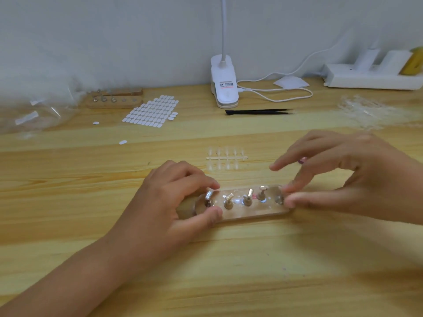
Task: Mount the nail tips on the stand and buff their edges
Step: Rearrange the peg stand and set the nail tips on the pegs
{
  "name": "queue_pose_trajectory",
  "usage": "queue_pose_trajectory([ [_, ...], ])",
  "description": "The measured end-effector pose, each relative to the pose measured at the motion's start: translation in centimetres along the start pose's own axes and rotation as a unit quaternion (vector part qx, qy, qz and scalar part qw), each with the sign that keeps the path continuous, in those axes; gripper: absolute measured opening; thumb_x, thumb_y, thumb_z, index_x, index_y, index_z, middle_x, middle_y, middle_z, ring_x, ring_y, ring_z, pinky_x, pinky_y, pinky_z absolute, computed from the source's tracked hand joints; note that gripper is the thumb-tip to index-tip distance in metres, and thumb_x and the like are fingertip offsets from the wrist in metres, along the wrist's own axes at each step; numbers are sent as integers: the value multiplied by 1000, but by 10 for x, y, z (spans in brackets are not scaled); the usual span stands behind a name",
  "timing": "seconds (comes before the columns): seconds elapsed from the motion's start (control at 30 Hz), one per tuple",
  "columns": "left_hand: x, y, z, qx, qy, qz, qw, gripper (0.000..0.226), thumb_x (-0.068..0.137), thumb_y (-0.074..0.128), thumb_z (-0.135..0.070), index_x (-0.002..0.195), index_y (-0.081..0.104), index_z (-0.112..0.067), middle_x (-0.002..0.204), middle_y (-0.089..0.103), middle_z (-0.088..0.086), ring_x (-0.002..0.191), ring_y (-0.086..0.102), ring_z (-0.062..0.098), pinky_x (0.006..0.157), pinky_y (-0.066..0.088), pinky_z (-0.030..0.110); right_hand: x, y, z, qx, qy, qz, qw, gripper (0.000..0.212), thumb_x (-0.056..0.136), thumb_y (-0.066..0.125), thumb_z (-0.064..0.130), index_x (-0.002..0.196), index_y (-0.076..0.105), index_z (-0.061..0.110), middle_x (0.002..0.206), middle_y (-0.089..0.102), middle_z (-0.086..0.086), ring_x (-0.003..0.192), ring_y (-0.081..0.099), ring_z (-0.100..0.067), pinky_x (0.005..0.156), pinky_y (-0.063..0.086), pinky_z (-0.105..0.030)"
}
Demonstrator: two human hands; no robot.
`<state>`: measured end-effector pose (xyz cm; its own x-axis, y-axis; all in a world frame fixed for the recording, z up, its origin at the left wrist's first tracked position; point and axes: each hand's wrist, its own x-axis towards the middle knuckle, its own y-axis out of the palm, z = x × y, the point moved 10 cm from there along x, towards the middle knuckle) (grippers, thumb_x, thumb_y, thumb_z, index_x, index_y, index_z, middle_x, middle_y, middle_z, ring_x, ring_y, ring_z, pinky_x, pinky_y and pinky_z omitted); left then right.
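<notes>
Two hands are on the stand (251,213), one at each end. The stand is a wooden bar lying flat on the table (91,179), with its long axis running left–right across the view.

Left hand (174,202): grips the left end, thumb on the near edge, fingers curled over the far edge.

Right hand (343,179): pinches the right end between thumb and a curled finger. The index finger sticks out straight and free, pointing left. Cannot tell whether the pinch sits on the wood or on the last mount.

Metal holders (247,199) stand in a row along the bar. Four are upright with tilted heads; the right-end position shows only a low disc. No tip is visible on any head, though clear tips would be hard to make out at this sharpness.

Nail tips (226,158): on their strip, on the table just beyond the stand on the side away from the person. They lie between the two hands, touching neither. The strip's spine runs parallel to the bar.

Judgement: mounting has not begun. The next reach goes forward, away from the body, over the holders. Both hands are near. The right has a free finger and lies a shade closer to the strip's right end, so it looks likelier to go while the left steadies the bar.

The adhesive tab sheet (152,112) and tweezers (258,111) lie well beyond, toward the wall.
</notes>
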<state>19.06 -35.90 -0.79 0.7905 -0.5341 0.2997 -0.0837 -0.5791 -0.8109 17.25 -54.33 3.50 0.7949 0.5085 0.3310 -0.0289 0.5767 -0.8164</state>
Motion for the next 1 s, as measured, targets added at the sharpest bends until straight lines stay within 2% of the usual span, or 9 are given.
queue_pose_trajectory([
  [0.07,0,1,4,42,-14,8,999,53,79,55,-60,123,63,-32,121,54,-21,116,48,4,101,34,28,13,-12,-4,22,26,-2,999,19,79,74,53,91,77,38,105,71,25,100,67,0,82,51,-17],
  [0.1,0,3,6,59,-23,16,998,61,79,51,-63,130,58,-31,131,50,-21,124,43,3,106,26,24,21,-18,-7,23,40,-10,999,19,82,70,54,94,76,41,103,71,26,99,65,2,76,50,-14],
  [0.2,1,9,6,88,-31,49,994,75,80,40,-64,145,44,-26,150,34,-19,140,23,-2,115,8,17,49,-10,-25,16,85,8,996,15,82,72,40,97,76,38,92,73,18,92,57,13,66,42,-3],
  [0.33,2,20,6,119,-29,90,988,80,82,25,-65,153,25,-28,159,13,-21,144,-4,-10,119,-5,24,72,42,-30,-32,107,130,985,31,73,81,43,101,75,34,99,67,17,91,52,11,76,39,-7],
  [0.4,3,22,7,130,-27,95,987,81,80,20,-65,153,19,-31,159,8,-23,143,-10,-12,118,-10,22,75,52,-30,-48,103,140,984,31,71,85,43,99,75,32,97,65,14,91,52,7,75,39,-9],
  [0.6,3,24,7,125,-31,102,986,82,79,16,-65,154,19,-33,159,9,-23,142,-10,-13,118,-10,21,77,47,-32,-8,86,85,993,12,77,82,21,83,77,29,87,70,13,81,60,2,73,40,-9],
  [0.73,2,22,7,122,-38,99,987,82,78,17,-66,152,23,-34,157,15,-24,142,-4,-13,119,-4,22,76,50,-30,1,82,80,993,12,74,83,29,83,77,27,87,70,13,83,61,-1,75,41,-12],
  [0.87,3,22,6,120,-35,100,987,82,77,16,-67,153,23,-34,157,16,-24,140,-4,-14,118,-5,18,75,47,-31,14,81,49,995,3,77,76,20,77,77,23,78,71,12,77,65,-6,73,48,-19],
  [1.0,3,20,4,124,-32,100,987,83,77,16,-67,153,23,-34,157,15,-25,140,-5,-14,116,-8,14,77,44,-31,-26,66,2,997,8,81,76,12,75,75,17,71,66,11,65,58,-9,68,45,-18],
])
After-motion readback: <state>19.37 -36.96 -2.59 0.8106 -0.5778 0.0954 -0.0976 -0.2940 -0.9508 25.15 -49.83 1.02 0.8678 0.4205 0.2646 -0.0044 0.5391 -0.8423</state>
